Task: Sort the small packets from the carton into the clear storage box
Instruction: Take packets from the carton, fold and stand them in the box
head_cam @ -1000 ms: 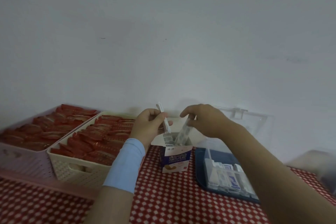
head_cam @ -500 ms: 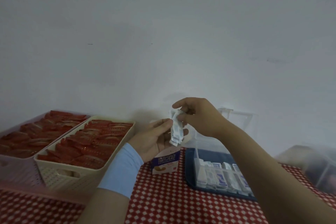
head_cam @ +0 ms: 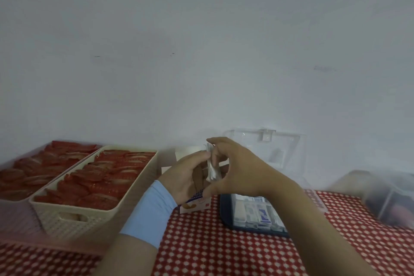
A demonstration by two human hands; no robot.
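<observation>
A bundle of small white packets [head_cam: 211, 169] hangs between both hands above the table. My right hand [head_cam: 239, 168] pinches the bundle's top with thumb and fingers. My left hand [head_cam: 187, 177], with a light blue wristband, holds the bundle from the left side. The small white and blue carton [head_cam: 197, 204] stands on the tablecloth, mostly hidden behind my left hand. The clear storage box [head_cam: 255, 213] sits on a dark blue tray to the right of the carton, with rows of packets inside and its lid standing open at the back.
A cream basket [head_cam: 74, 215] and a pink basket [head_cam: 13, 199], both full of red packets, stand at the left. A blurred clear container [head_cam: 385, 199] is at the far right. The red and white checked tablecloth [head_cam: 212, 251] covers the table; a white wall is behind.
My right hand drew a bundle of packets up out of the carton. My left hand let go of the carton flap and came to hold the bundle. The view shifted.
</observation>
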